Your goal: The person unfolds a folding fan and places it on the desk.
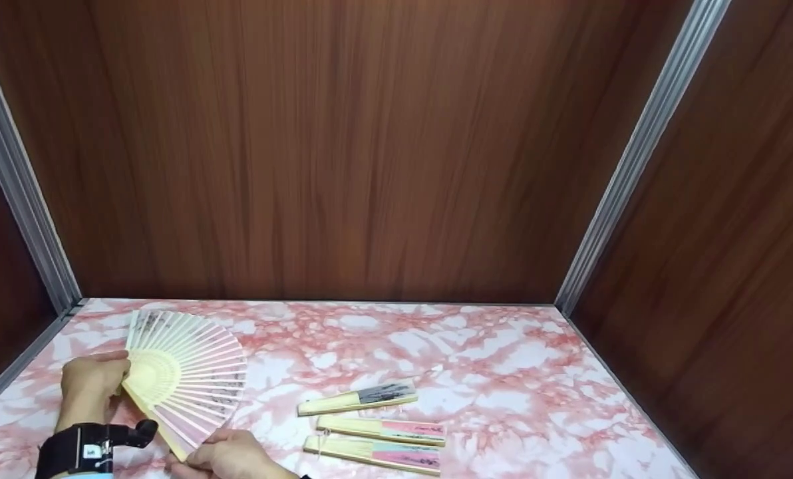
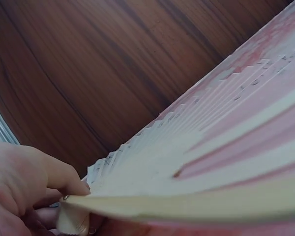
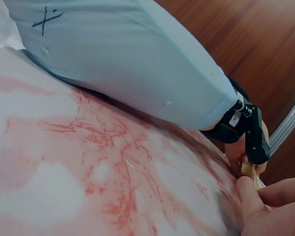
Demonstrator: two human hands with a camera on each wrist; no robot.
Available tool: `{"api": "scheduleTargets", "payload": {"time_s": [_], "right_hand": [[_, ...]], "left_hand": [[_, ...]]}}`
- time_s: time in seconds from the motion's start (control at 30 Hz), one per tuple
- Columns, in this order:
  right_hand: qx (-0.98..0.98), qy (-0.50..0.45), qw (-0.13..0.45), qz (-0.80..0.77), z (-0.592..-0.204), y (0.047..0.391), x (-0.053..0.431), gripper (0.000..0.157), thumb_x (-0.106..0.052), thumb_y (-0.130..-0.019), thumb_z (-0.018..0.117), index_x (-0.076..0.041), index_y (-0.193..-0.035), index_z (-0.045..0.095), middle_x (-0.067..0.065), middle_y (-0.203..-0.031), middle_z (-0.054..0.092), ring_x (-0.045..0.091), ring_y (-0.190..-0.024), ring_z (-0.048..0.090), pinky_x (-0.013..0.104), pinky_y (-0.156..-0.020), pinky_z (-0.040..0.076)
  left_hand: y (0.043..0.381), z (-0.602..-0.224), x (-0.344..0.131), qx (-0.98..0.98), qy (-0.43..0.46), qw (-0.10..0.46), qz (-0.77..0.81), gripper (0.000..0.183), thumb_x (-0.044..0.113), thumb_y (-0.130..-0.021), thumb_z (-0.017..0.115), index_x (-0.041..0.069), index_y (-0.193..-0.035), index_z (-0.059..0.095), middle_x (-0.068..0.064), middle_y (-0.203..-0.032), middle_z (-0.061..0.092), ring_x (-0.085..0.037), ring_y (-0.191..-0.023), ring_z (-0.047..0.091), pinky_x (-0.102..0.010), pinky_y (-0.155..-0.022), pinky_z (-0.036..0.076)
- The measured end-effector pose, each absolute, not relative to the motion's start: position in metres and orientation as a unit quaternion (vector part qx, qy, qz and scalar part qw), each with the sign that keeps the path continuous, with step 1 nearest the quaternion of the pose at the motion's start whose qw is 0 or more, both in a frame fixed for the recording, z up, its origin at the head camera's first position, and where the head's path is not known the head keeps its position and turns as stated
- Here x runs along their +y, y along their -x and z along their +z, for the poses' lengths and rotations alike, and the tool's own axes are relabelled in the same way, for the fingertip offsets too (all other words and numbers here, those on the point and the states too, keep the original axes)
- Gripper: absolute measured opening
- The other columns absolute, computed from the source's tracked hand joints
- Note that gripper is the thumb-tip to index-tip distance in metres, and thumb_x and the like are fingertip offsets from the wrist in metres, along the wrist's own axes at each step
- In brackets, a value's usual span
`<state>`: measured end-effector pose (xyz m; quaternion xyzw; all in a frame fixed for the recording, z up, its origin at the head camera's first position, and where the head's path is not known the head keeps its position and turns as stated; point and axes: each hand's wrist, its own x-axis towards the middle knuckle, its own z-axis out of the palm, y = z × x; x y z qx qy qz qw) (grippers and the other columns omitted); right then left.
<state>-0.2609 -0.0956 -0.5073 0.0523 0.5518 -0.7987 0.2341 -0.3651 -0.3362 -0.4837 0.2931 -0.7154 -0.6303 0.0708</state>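
A pale folding fan (image 1: pixel 200 369) is spread wide at the left of the table, its light wooden ribs carrying whitish-pink leaf with dark painted marks. My left hand (image 1: pixel 95 378) grips it at the pivot end; the left wrist view shows the thumb and fingers (image 2: pixel 69 179) around the rib ends. My right hand (image 1: pixel 233 456) pinches the near outer rib close to its tip. In the right wrist view, only a small piece of the fan (image 3: pixel 255 175) shows beyond the right thumb and fingers.
Three folded fans lie right of my hands: one with a grey leaf (image 1: pixel 386 392), one pink (image 1: pixel 413 429), one pink and green (image 1: pixel 406 455). The marbled red-white table (image 1: pixel 503 372) ends at brown wood-grain panels (image 1: pixel 370 166) with metal corner posts (image 1: pixel 642 153).
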Motion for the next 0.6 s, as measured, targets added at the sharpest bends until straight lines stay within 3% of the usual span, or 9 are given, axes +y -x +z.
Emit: {"api": "scheduleTargets", "payload": {"time_s": [0.07, 0.13, 0.4, 0.6], "right_hand": [[0.55, -0.048, 0.234, -0.8, -0.5081, 0.2605, -0.0964, 0.027, 0.023, -0.09, 0.061, 0.011, -0.107, 0.078, 0.023, -0.103, 0.081, 0.031, -0.103, 0.08, 0.036, -0.098, 0.068], [0.547, -0.045, 0.237, -0.802, -0.5085, 0.2604, -0.0969, 0.026, 0.022, -0.091, 0.061, 0.011, -0.107, 0.078, 0.025, -0.103, 0.081, 0.032, -0.105, 0.08, 0.035, -0.098, 0.067], [0.542, -0.062, 0.276, -0.791, -0.5045, 0.2596, -0.0985, 0.016, 0.013, -0.096, 0.063, 0.011, -0.102, 0.078, 0.034, -0.111, 0.078, 0.034, -0.108, 0.081, 0.035, -0.099, 0.067], [0.578, -0.026, 0.323, -0.749, -0.5019, 0.2583, -0.0907, 0.02, -0.003, -0.095, 0.065, 0.0, -0.106, 0.082, 0.023, -0.115, 0.081, 0.02, -0.107, 0.082, 0.024, -0.096, 0.066]], "left_hand": [[0.3658, -0.4841, -0.3345, -0.732, -0.284, 0.064, -0.616, 0.066, 0.001, -0.09, 0.059, -0.003, -0.156, 0.053, -0.03, -0.146, 0.059, -0.021, -0.092, 0.062, -0.023, -0.059, 0.056], [0.3664, -0.4847, -0.334, -0.745, -0.275, 0.062, -0.605, 0.067, 0.0, -0.091, 0.056, -0.003, -0.158, 0.049, -0.034, -0.165, 0.041, -0.025, -0.101, 0.06, -0.022, -0.061, 0.057], [0.3662, -0.4849, -0.3345, -0.776, -0.252, 0.066, -0.574, 0.072, -0.003, -0.087, 0.049, -0.004, -0.159, 0.046, -0.036, -0.166, 0.037, -0.042, -0.127, 0.045, -0.023, -0.06, 0.053], [0.3669, -0.4847, -0.3336, -0.776, -0.246, 0.061, -0.578, 0.074, -0.007, -0.088, 0.049, -0.003, -0.162, 0.042, -0.035, -0.168, 0.037, -0.041, -0.133, 0.044, -0.016, -0.061, 0.051]]}}
